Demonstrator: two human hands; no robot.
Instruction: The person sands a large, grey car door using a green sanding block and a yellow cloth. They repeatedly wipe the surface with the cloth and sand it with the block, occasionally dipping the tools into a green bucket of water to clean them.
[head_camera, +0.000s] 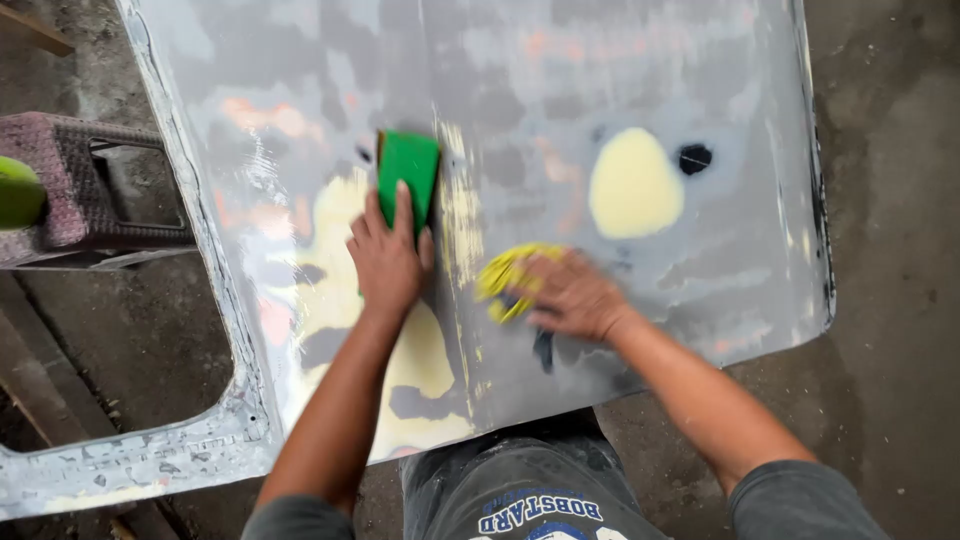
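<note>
Grey metal is filling most of the view: a car body panel (520, 90) is lying flat, patched with pale yellow filler. The left hand (388, 255) is pressing a green sanding block (408, 170) flat onto the panel near its middle, fingers (402, 205) held together and lying along the block's near end. Just to the right, the right hand (572, 295) is blurring over a yellow cloth (505, 275), its fingers curled onto it, though how tightly I cannot tell. Judging by the surface, the near left filler patch (420, 360) is looking partly rubbed down with grey showing through, while the far right oval patch (633, 185) is looking untouched, so much sanding seems left. A purple stool (75, 180) is standing at the far left.
</note>
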